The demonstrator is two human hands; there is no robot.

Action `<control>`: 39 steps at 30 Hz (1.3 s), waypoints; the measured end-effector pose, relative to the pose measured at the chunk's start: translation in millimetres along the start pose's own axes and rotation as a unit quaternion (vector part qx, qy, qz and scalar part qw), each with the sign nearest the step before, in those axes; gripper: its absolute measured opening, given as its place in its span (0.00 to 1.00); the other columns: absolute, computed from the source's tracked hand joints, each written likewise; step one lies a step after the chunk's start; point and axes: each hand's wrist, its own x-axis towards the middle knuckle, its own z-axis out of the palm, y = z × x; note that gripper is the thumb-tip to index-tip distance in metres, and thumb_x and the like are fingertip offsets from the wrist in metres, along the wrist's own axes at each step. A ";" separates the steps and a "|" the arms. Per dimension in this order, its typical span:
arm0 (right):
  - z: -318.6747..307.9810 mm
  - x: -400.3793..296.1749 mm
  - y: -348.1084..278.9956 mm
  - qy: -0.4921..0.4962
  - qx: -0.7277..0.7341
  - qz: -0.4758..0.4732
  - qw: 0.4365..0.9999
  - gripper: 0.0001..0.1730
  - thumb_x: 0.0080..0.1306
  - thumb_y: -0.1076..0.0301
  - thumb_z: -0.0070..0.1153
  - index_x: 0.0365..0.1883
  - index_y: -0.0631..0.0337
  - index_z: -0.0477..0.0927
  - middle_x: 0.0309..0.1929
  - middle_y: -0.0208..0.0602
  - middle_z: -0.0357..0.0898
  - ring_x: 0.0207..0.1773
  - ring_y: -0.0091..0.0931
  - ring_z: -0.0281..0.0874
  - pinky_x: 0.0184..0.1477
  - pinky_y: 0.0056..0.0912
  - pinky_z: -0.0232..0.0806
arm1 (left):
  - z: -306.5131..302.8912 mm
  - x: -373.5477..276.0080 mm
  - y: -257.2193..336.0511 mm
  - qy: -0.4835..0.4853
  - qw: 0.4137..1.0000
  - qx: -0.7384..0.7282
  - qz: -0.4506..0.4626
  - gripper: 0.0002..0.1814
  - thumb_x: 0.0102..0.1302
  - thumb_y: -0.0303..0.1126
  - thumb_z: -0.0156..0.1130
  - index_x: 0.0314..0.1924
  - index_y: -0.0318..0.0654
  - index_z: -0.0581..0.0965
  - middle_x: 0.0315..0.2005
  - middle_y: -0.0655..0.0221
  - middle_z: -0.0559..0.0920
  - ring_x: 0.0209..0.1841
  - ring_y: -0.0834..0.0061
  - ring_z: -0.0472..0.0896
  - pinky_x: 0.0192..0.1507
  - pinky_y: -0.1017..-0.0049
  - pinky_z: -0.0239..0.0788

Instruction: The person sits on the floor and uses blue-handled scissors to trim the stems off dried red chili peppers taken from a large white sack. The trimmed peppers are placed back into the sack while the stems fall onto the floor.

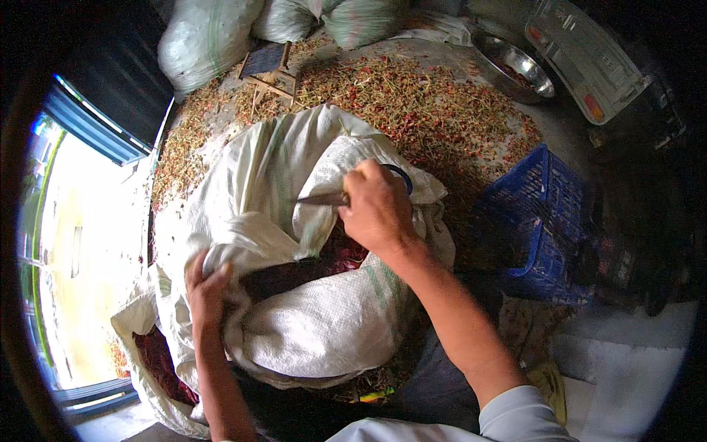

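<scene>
A large white woven sack [326,326] stands before me with its rim rolled outward. Dark red dried chillies [343,255] show through its mouth. My right hand [380,210] grips a pair of scissors [323,199] above the far side of the opening. The blades point left, and a dark blue handle loop shows behind my fingers. At the left rim, my left hand [209,287] holds the sack's folded cloth, somewhat blurred. A second white sack [124,320], also with dark red contents, leans open at the lower left.
Chilli stems and red bits [409,99] litter the floor beyond the sack. A small folding stool [270,66] stands among them. Full sacks [210,38] line the back. At right are a blue plastic crate [544,221], a metal basin [513,66] and a clear plastic bin [591,61].
</scene>
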 end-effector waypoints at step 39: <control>-80.7 16.3 33.7 -0.168 0.282 0.135 0.935 0.20 0.63 0.52 0.64 0.34 0.64 0.85 0.31 0.43 0.84 0.36 0.31 0.82 0.43 0.36 0.71 | 0.4 -104.5 31.7 -0.129 0.965 -0.206 -0.100 0.14 0.67 0.22 0.52 0.50 0.27 0.78 0.37 0.60 0.84 0.41 0.70 0.83 0.48 0.71 0.72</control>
